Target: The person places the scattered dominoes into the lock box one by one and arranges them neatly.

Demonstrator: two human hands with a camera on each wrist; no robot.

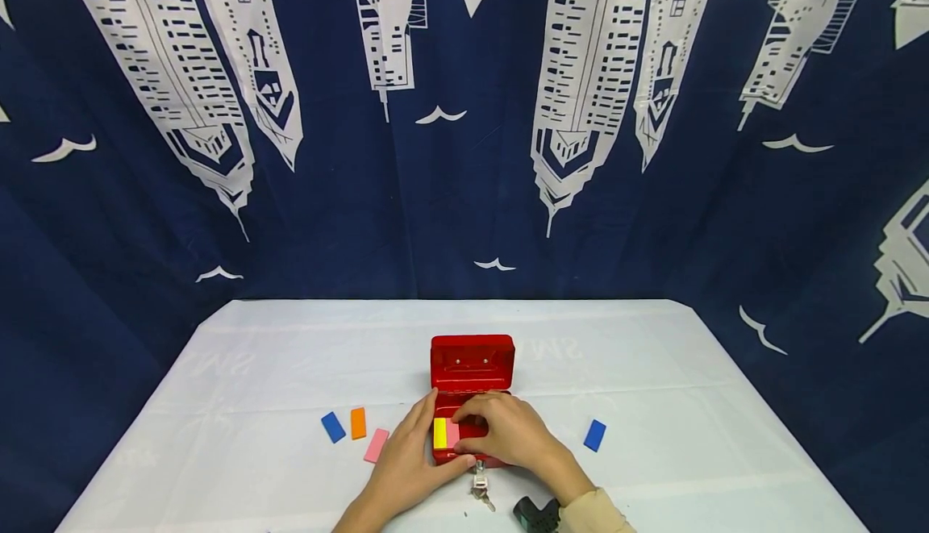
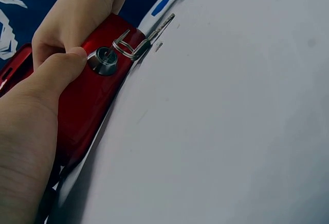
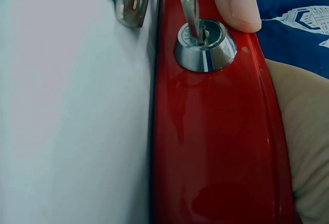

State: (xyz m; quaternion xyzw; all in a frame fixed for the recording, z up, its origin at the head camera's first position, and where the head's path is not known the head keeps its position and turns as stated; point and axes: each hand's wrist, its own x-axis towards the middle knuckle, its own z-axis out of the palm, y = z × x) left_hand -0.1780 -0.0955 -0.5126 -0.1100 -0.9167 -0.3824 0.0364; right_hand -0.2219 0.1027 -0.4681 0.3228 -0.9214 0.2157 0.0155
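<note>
Bracing the red cash box point(image 1: 472, 365) on the bench point(image 1: 290, 356), the left grip point(image 1: 408, 467) holds its left side with the thumb at the front rim, presumably against sliding; the right grip point(image 1: 511, 430) is narrow, seemingly pinching the pink block point(image 1: 452, 434) inside by its ends, likely for squareness beside the yellow block point(image 1: 439, 434); the raised lid point(image 1: 472, 347) leaves room above; keys point(image 1: 481, 494) hang from the front lock point(image 2: 104, 61).

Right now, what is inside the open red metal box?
Inside the box, a yellow rectangular block and a pink rectangular block show; the right hand hides what lies beneath it.
</note>
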